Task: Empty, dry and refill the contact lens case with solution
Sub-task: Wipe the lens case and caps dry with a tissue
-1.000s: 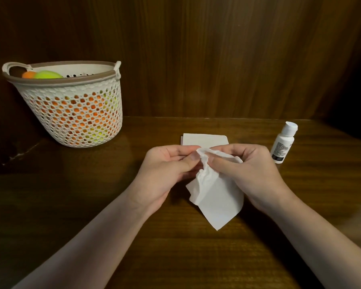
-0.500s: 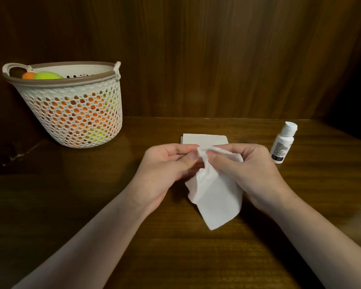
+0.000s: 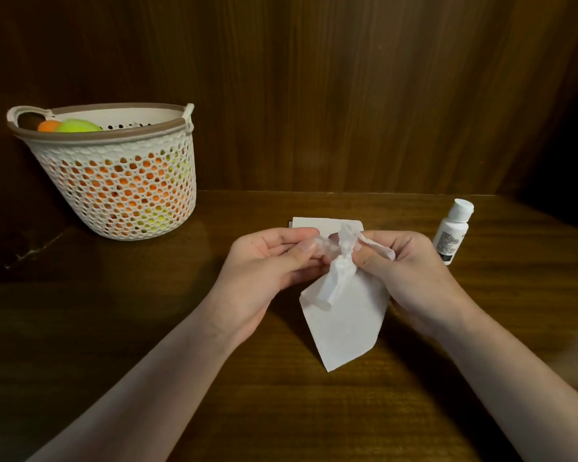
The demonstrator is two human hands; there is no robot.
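My left hand (image 3: 267, 265) and my right hand (image 3: 411, 271) meet above the middle of the table. Between my left fingertips sits a small pale, translucent piece, the contact lens case (image 3: 324, 244), mostly hidden. My right fingers pinch a white tissue (image 3: 344, 315), twisted at the top against the case; its loose end hangs down toward the table. A small white solution bottle (image 3: 451, 233) with a closed cap stands just right of my right hand.
A folded white tissue stack (image 3: 311, 223) lies on the wooden table (image 3: 281, 411) behind my hands. A white mesh basket (image 3: 121, 181) with orange and green balls stands at the back left. A wooden wall closes the back.
The tissue's top has been bunched and twisted tighter against the case, and part of the case now shows at my left fingertips. Both hands stay in place.
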